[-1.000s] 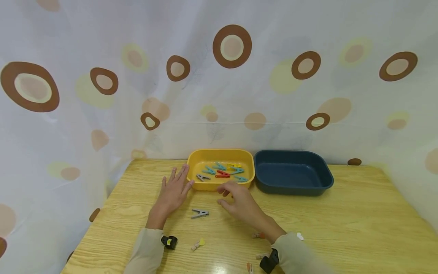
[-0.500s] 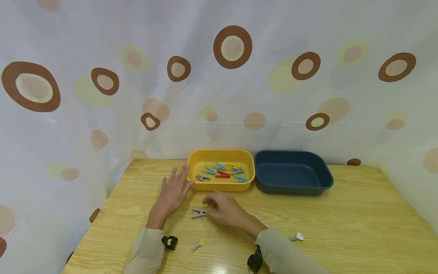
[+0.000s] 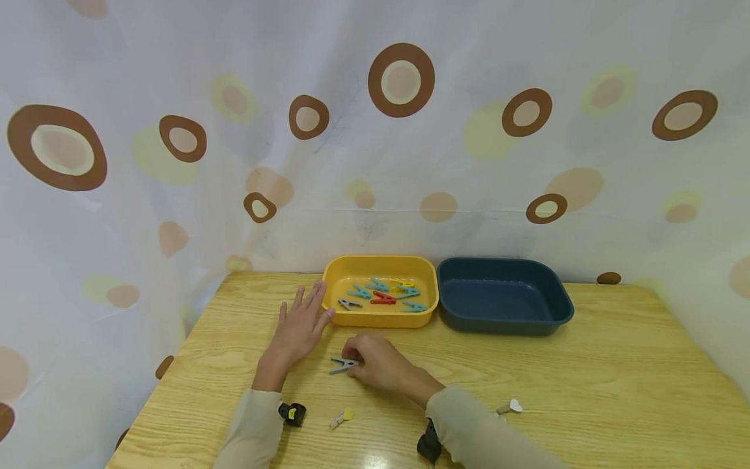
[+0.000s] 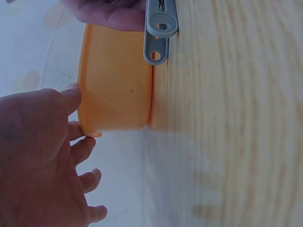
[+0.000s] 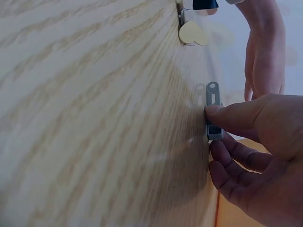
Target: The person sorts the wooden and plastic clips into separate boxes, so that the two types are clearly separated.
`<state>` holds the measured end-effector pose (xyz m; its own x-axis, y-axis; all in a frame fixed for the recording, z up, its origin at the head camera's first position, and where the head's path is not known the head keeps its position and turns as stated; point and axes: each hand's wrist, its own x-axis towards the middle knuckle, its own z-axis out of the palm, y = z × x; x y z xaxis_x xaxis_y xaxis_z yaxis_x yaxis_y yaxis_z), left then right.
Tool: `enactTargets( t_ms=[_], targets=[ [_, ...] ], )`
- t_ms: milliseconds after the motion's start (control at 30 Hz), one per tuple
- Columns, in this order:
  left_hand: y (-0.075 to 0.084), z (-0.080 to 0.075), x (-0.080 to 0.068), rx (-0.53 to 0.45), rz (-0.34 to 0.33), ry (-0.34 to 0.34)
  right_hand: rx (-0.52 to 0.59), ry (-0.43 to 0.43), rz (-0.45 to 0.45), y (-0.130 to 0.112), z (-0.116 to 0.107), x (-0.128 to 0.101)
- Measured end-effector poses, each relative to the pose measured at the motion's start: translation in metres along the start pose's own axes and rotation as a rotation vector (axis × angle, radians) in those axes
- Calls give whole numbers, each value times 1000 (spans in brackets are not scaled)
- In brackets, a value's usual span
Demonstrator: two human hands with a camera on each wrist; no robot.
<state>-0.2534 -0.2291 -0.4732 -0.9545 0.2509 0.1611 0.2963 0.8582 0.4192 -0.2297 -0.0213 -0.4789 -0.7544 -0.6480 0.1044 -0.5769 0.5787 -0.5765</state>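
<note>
Right hand (image 3: pixel 375 361) has moved from near the yellow tray (image 3: pixel 379 263) onto the grey peg (image 3: pixel 342 365), now pinching it on the surface (image 3: pixel 586 378) just before the tray; pickup starting. Left hand (image 3: pixel 300 326) flat, released, touching tray.

**Soft, even light; wrist views washed out**

The room is brightly and evenly lit, with light filtering through the pale spotted curtain (image 3: pixel 375 130) and no hard shadows anywhere. A white patch of glare sits on the wooden table (image 3: pixel 586 378) at its near edge (most likely a lamp overhead). The head view is sharp in the middle but bends at the borders, so the table edges splay outward. Both wrist views look hazy and bluish. In the left wrist view the left hand (image 4: pixel 42 161) is close, dark and soft, and the wood grain smears. In the right wrist view the near wood blurs, while the grey clothes peg (image 5: pixel 213 111) stays fairly crisp and throws a faint shadow.
</note>
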Motion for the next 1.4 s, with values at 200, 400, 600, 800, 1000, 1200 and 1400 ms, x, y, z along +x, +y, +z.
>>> enactTargets(
  t_ms=[200, 400, 600, 800, 1000, 1200, 1400],
  targets=[
    [0, 0, 1, 4, -2, -10, 9, 10, -11, -2, -3, -3],
    [1, -2, 3, 17, -16, -34, 42, 44, 13, -3, -15, -14],
    [1, -2, 4, 16, -11, -44, 57, 124, -10, -1, -33, -30],
    [2, -3, 3, 10, -1, -28, 58, 162, -32, 8, -45, -39],
    [0, -3, 2, 8, -3, -17, 38, 232, -84, 15, -56, -40],
    [1, -2, 1, -2, -11, -17, -19, 284, -112, 18, -70, -33],
    [2, -1, 1, -10, -4, -11, -37, 272, -90, 18, -85, -22]
  ],
)
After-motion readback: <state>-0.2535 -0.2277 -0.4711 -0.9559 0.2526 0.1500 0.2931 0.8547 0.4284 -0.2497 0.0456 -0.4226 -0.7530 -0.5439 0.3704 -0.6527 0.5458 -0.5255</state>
